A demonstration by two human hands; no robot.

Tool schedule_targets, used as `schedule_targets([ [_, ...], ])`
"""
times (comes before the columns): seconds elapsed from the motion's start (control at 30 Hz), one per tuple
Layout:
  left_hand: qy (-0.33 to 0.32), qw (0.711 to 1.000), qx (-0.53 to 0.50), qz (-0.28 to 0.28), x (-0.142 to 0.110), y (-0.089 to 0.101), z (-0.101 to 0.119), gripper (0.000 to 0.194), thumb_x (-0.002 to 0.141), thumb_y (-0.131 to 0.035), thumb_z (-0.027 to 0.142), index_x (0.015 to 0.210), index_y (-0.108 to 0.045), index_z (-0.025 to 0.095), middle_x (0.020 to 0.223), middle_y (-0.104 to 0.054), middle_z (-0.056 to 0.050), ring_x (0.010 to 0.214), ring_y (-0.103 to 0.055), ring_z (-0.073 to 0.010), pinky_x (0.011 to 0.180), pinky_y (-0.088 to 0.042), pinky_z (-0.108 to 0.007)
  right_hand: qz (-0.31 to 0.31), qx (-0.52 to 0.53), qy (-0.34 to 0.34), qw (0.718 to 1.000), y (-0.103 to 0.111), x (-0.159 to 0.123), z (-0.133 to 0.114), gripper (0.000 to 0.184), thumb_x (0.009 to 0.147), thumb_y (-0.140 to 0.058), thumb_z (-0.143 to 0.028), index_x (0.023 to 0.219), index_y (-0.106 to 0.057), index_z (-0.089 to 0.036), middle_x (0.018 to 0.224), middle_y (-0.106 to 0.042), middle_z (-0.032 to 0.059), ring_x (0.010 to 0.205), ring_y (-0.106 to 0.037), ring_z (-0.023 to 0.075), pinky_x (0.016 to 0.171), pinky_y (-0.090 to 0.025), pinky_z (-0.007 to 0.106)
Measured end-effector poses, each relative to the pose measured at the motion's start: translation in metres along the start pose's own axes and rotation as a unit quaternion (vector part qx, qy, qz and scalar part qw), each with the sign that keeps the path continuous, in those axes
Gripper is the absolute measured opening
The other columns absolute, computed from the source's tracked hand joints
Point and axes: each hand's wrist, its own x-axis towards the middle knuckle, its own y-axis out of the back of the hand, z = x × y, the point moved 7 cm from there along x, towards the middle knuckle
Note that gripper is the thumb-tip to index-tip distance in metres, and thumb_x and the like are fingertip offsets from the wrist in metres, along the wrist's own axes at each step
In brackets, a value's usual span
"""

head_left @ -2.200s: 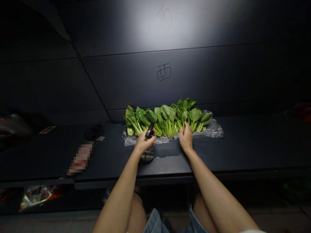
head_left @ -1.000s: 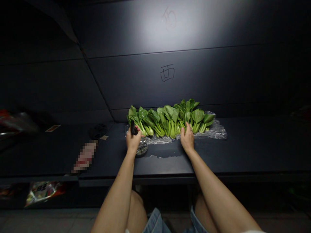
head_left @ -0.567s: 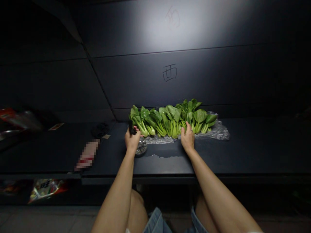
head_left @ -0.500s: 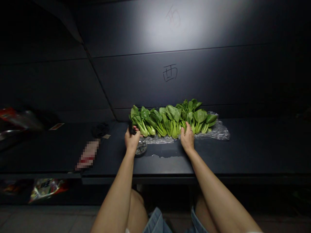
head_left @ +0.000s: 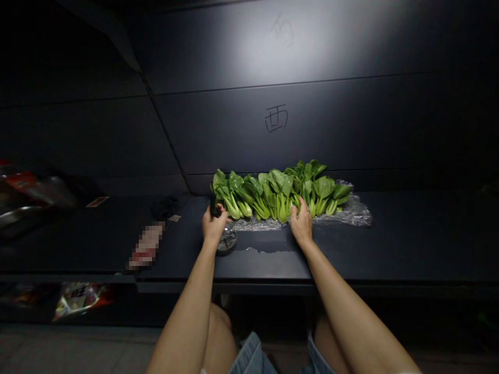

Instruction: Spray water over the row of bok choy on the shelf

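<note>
My left hand (head_left: pixel 213 224) is wrapped round the black top of a spray bottle (head_left: pixel 228 239), whose clear round body shows below my fingers. It is in front of the left end of a row of bok choy (head_left: pixel 278 195). The green heads lie side by side on crumpled clear plastic wrap (head_left: pixel 356 212), leaves toward the back panel. My right hand (head_left: pixel 301 222) lies at the front edge of the row, right of the middle, fingers stretched out and thumb apart. Its fingertips reach the stems; whether they press on them I cannot tell. Nothing shows in that hand.
The dark shelf (head_left: pixel 413 239) has a wet patch (head_left: pixel 268 244) between my hands. On the left lie a blurred-out pinkish item (head_left: pixel 147 245), a dark cloth-like bundle (head_left: pixel 165 208) and a small card (head_left: pixel 97 201). A snack bag (head_left: pixel 80 298) sits on the lower shelf.
My left hand has moved left with the spray bottle, from before the row's middle to its left end. My right hand keeps its place near the stems. The view has shifted slightly left.
</note>
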Motion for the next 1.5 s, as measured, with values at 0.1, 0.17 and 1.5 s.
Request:
schedule_targets([
  [0.1, -0.008, 1.000, -0.015, -0.005, -0.001, -0.001, 0.002, 0.030, 0.060, -0.067, 0.025, 0.089, -0.063, 0.017, 0.081, -0.065, 0.000, 0.058, -0.062, -0.0116, 0.053, -0.057, -0.025, -0.001, 0.001, -0.003, 1.000, 0.001, 0.000, 0.000, 0.052, 0.095, -0.033, -0.036, 0.138, -0.048, -0.010, 0.136, -0.057, 0.0218, 0.127, -0.053, 0.0284, 0.106, -0.042, 0.047],
  [0.17, -0.009, 1.000, -0.013, -0.007, -0.001, 0.000, 0.004, 0.030, 0.060, -0.067, 0.025, 0.088, -0.063, 0.017, 0.081, -0.064, 0.000, 0.058, -0.062, -0.0114, 0.053, -0.057, -0.026, -0.004, 0.003, -0.007, 1.000, 0.001, 0.000, 0.001, 0.052, 0.095, -0.034, -0.035, 0.138, -0.049, -0.009, 0.136, -0.057, 0.0223, 0.127, -0.053, 0.0286, 0.106, -0.042, 0.048],
  [1.5, 0.024, 0.994, -0.031, -0.106, -0.026, -0.031, 0.016, 0.032, 0.055, -0.070, 0.028, 0.084, -0.062, 0.017, 0.079, -0.060, 0.000, 0.063, -0.061, -0.0141, 0.054, -0.058, -0.030, -0.002, -0.005, -0.006, 1.000, 0.003, -0.002, 0.009, 0.052, 0.094, -0.036, -0.033, 0.138, -0.049, -0.010, 0.135, -0.058, 0.0218, 0.125, -0.055, 0.0291, 0.104, -0.044, 0.048],
])
